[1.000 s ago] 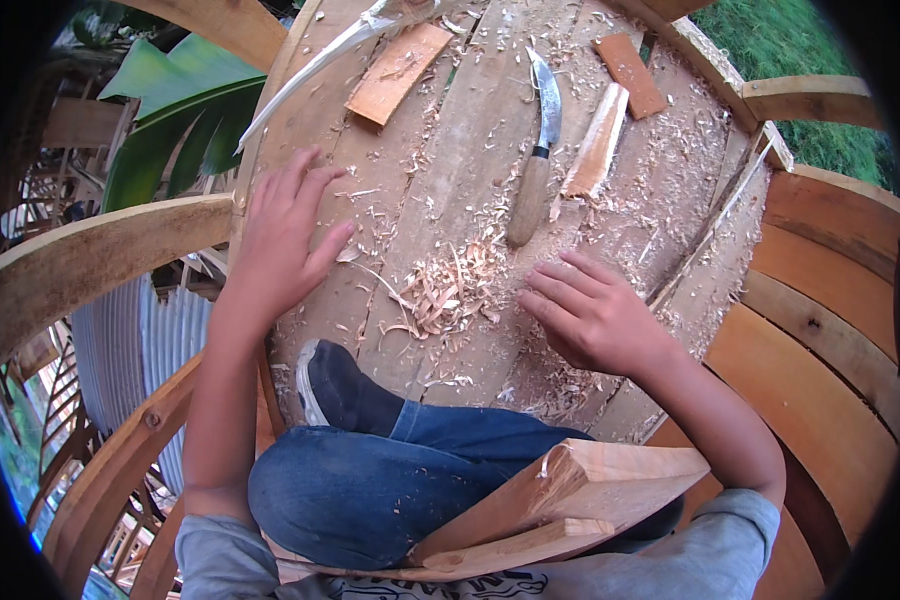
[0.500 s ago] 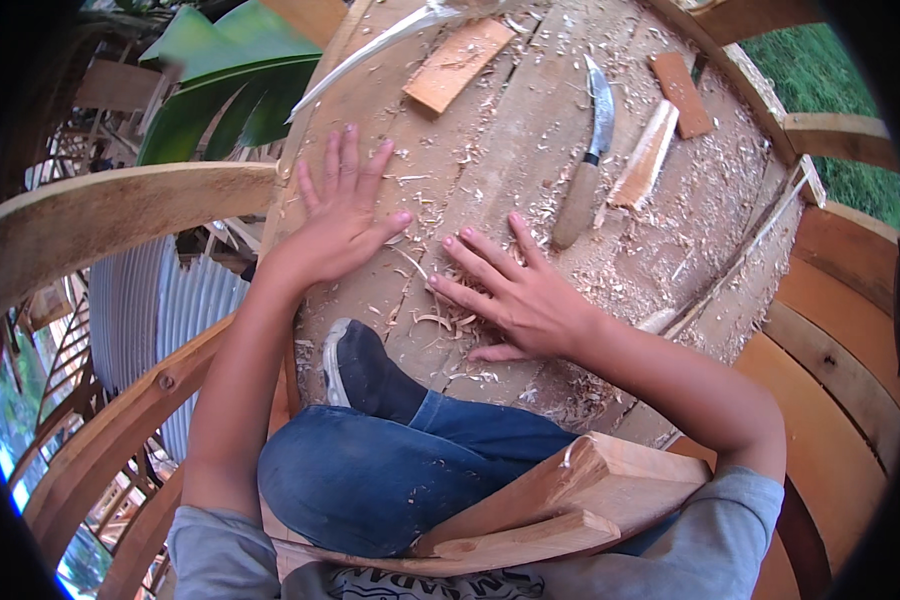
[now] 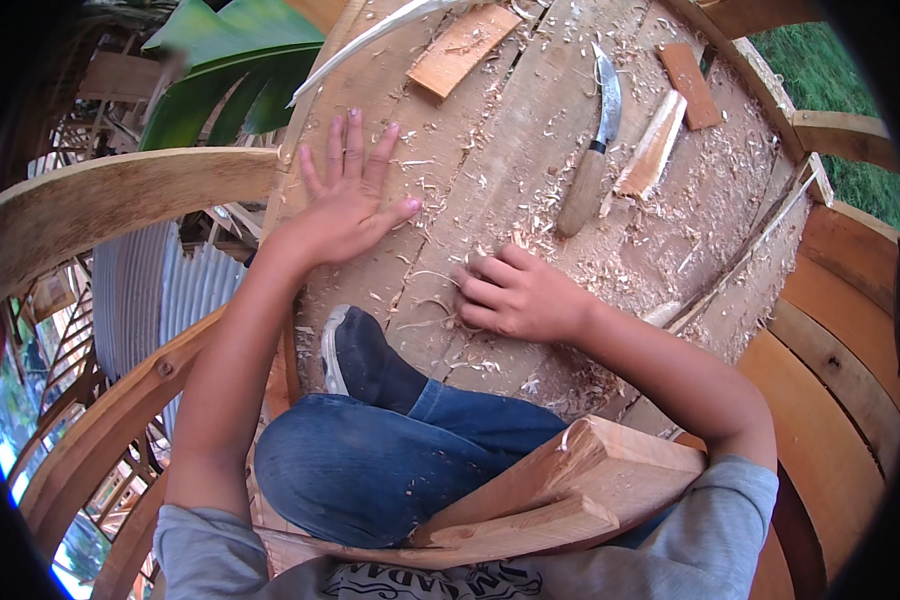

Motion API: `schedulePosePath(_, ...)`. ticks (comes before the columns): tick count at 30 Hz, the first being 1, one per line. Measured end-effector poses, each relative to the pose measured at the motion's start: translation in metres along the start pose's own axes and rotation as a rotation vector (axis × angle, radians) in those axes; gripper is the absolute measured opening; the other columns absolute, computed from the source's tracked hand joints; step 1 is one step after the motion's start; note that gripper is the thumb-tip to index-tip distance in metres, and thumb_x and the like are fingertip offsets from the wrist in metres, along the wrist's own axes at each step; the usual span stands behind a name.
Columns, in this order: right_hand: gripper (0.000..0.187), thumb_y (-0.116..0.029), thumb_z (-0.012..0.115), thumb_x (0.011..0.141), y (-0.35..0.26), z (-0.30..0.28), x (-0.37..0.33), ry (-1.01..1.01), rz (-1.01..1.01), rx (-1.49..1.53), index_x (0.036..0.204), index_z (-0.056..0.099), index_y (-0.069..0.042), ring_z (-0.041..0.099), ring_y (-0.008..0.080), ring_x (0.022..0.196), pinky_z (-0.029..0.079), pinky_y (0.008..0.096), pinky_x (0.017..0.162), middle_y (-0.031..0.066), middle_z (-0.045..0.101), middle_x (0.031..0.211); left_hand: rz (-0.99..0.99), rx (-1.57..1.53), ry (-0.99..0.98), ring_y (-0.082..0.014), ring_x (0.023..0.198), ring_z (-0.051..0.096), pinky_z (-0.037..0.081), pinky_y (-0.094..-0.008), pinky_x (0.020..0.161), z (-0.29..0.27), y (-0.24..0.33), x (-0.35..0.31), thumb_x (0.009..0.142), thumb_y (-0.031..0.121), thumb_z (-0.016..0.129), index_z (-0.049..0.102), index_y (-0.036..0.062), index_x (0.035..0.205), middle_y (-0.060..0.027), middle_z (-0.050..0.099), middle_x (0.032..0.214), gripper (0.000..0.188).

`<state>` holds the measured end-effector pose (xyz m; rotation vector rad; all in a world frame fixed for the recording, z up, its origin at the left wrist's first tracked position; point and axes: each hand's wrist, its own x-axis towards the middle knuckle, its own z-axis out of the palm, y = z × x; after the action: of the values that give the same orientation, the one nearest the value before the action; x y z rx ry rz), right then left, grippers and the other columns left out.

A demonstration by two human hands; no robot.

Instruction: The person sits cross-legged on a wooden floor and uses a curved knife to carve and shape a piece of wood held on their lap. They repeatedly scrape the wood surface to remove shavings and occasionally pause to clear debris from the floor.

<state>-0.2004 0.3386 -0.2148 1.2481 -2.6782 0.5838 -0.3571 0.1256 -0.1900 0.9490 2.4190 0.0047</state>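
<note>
My left hand (image 3: 348,205) lies flat on the plank floor (image 3: 490,150), fingers spread and holding nothing. To its right, my right hand (image 3: 520,295) rests on the planks with its fingers curled in around a bunch of pale wood shavings (image 3: 515,240); how much is inside the fist is hidden. Just beyond that hand lies a knife, its curved steel blade (image 3: 607,95) pointing away and its wooden handle (image 3: 582,195) toward me. Beside the knife sits a pale carved wood piece (image 3: 652,148).
A flat board offcut (image 3: 463,50) and a reddish-brown one (image 3: 689,85) lie farther off. Across my lap rests a thick timber piece (image 3: 570,480), near my dark shoe (image 3: 370,360). Curved wooden ribs (image 3: 120,195) flank the floor, and a large green leaf (image 3: 235,75) hangs at the far left.
My right hand has gone from spread fingers to a curled fist over the shavings. My left hand stays flat, shifted very slightly away from me.
</note>
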Motion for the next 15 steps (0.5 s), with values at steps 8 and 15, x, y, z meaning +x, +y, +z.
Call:
schedulePosePath(8, 0.008, -0.016, 0.056, 0.078, 0.007, -0.019, -0.017, -0.094, -0.027, 0.011, 0.08, 0.054, -0.009, 0.055, 0.0148, 0.076, 0.049, 0.0278, 0.057, 0.0018, 0.047, 0.079, -0.006, -0.018, -0.018, -0.0381, 0.142, -0.025, -0.018, -0.0635, 0.105, 0.005, -0.005, 0.003, 0.092, 0.065, 0.04, -0.004, 0.0188, 0.154, -0.0236, -0.022, 0.155, 0.089)
schedulePosePath(15, 0.02, -0.02, 0.067, 0.08, 0.007, -0.057, -0.059, 0.038, 0.317, 0.056, 0.074, 0.051, -0.01, 0.055, 0.0132, 0.063, 0.045, 0.0285, 0.043, 0.0017, 0.05, 0.069, -0.021, -0.02, -0.04, -0.0364, 0.143, -0.025, -0.018, -0.0619, 0.106, -0.001, -0.003, 0.003, 0.092, 0.064, 0.04, -0.004, 0.0192, 0.154, -0.0236, -0.022, 0.155, 0.088)
